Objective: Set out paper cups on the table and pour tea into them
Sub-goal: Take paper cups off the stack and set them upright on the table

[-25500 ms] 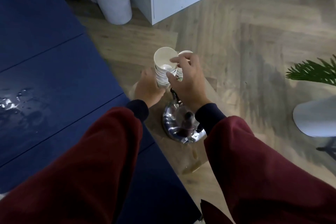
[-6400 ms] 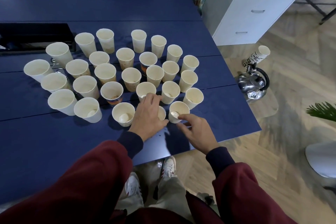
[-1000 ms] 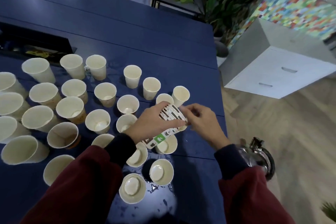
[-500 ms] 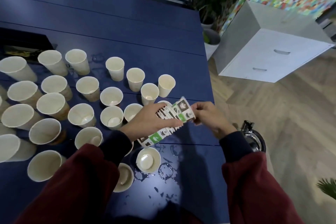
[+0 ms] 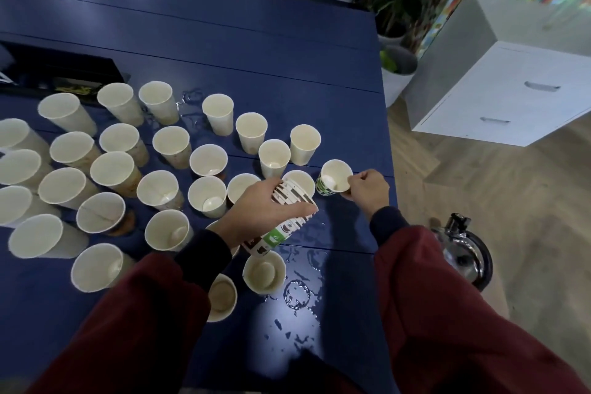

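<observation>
Paper cups (image 5: 207, 160) crowd the blue table (image 5: 287, 54); left hand (image 5: 265, 211) grips a printed stack (image 5: 281, 224), right hand (image 5: 367, 190) pinches 1 cup (image 5: 332, 177).

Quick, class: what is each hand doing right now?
Left hand: grips the stack of patterned cups.
Right hand: pinches a single cup by its rim.

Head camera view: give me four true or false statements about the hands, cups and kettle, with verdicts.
1. The left hand has its grip round a stack of patterned cups. True.
2. The right hand has an empty grip. False: it pinches a single cup by the rim.
3. The kettle stands on the table. False: it sits off the table, to its right.
4. Spilled liquid wets the table near the front edge. True.
</observation>
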A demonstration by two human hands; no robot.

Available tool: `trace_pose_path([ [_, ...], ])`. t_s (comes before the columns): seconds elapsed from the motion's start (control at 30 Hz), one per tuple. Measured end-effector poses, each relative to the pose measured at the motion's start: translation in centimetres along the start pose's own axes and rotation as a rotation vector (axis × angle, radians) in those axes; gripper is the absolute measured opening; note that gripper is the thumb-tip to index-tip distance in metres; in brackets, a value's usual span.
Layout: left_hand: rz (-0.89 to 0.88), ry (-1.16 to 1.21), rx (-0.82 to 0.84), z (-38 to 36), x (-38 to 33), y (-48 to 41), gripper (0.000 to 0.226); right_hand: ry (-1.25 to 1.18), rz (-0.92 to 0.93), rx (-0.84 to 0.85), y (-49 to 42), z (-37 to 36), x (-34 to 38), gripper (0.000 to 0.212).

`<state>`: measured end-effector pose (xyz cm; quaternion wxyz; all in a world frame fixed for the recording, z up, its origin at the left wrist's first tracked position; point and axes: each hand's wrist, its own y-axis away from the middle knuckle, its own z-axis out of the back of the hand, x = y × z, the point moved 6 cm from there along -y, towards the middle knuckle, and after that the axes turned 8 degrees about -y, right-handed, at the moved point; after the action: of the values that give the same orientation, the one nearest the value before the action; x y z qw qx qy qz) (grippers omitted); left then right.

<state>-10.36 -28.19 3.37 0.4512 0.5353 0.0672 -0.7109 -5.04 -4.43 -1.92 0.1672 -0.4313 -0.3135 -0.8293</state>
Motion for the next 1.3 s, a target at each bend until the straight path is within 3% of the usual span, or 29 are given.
trace_pose_path([
  [0.13, 0.020, -0.030, -0.006, -0.7, 0.4, -0.2, 0.039, -0.019, -0.013, -0.036, -0.8, -0.1, -1.4, 0.011],
  [0.27, 0.014, -0.070, 0.036, -1.7, 0.2, -0.3, 0.049, -0.095, -0.012, -0.040, 1.4, 0.9, -2.0, 0.021],
  [0.33, -0.002, -0.110, 0.058, -2.4, -0.2, -0.4, 0.057, -0.143, -0.017, 0.115, 4.1, 0.7, -1.6, 0.024],
  [0.4, -0.029, -0.150, 0.077, -3.2, -0.6, -0.6, 0.056, -0.115, -0.034, 0.374, 7.1, 0.0, -1.4, 0.030],
  [0.47, -0.053, -0.171, 0.100, -4.0, -1.2, -0.7, 0.051, -0.078, 0.003, 0.510, 9.0, -0.2, -1.7, 0.029],
  [0.6, -0.066, -0.180, 0.138, -5.7, -2.1, -0.6, 0.040, -0.036, 0.089, 0.412, 8.9, 1.2, -2.7, 0.018],
  [0.77, -0.032, -0.152, 0.148, -7.1, -1.8, -0.6, 0.044, 0.068, 0.127, 0.435, 8.1, 2.3, -3.1, 0.029],
  [1.0, 0.070, -0.085, 0.062, -6.6, -0.5, -0.3, 0.040, -0.135, 0.069, 0.185, 4.2, 5.6, -4.2, 0.018],
  [1.1, 0.097, -0.037, 0.027, -6.5, 0.1, 0.1, 0.051, -0.068, 0.103, 0.097, 3.5, 5.6, -4.9, 0.020],
  [1.3, 0.096, -0.030, -0.016, -6.6, 0.1, 0.5, 0.044, 0.052, 0.158, 0.131, 4.0, 2.5, -5.7, 0.015],
])
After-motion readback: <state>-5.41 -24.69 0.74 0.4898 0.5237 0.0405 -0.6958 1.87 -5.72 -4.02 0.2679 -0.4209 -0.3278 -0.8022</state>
